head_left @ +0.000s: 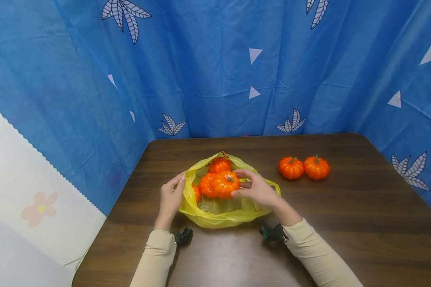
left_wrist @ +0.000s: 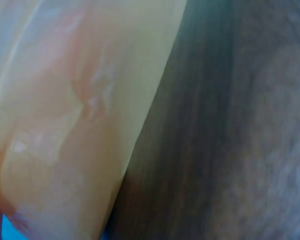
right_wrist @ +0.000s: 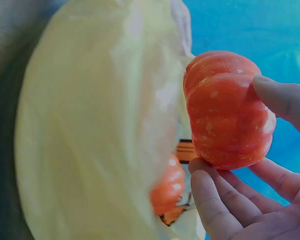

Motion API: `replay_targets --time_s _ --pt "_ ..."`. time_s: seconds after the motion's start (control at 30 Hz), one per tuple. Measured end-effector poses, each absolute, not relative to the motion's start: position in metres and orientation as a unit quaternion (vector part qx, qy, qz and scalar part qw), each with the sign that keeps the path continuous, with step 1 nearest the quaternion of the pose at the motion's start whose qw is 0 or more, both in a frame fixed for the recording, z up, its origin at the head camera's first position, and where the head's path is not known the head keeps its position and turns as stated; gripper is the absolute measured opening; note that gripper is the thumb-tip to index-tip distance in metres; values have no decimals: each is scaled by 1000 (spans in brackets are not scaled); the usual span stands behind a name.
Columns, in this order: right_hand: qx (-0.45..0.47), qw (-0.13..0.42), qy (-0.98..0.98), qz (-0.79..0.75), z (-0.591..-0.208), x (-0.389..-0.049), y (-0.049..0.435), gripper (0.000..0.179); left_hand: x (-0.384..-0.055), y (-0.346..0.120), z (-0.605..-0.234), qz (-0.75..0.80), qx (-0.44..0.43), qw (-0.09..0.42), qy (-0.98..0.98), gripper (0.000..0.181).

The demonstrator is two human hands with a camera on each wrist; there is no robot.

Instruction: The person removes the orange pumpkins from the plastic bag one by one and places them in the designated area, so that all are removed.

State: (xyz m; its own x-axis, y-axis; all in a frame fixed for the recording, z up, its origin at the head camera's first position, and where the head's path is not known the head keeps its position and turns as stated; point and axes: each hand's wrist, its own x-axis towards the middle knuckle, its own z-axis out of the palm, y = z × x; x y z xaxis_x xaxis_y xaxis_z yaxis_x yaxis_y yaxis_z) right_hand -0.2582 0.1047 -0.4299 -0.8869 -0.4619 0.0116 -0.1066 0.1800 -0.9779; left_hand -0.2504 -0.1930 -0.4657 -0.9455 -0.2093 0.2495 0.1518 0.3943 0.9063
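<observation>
A yellow plastic bag point(head_left: 215, 221) lies spread on the table with its mouth facing up. My left hand point(head_left: 170, 201) pinches its left rim between thumb and fingers. Over the opening, my right hand point(head_left: 256, 191) grips a small orange pumpkin point(head_left: 226, 184) with a green stem. The right wrist view shows the thumb on one side of this pumpkin point(right_wrist: 227, 110) and the fingers on the other. Inside the bag are more pumpkins, one at the back point(head_left: 220, 164) and others partly hidden at the left. Through the translucent bag point(left_wrist: 50, 130), the left wrist view shows blurred orange shapes.
Two more orange pumpkins, one at the left point(head_left: 291, 168) and one at the right point(head_left: 316, 167), sit side by side on the brown table point(head_left: 344, 223), right of the bag. A blue patterned curtain point(head_left: 219, 79) hangs behind the table and along its sides.
</observation>
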Motion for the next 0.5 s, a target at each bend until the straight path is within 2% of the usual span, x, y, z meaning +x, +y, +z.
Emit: replay_targets --time_s 0.5 --pt "-164 70 766 -618 -414 -270 143 66 -249 -192 -465 -550 20 168 -818 31"
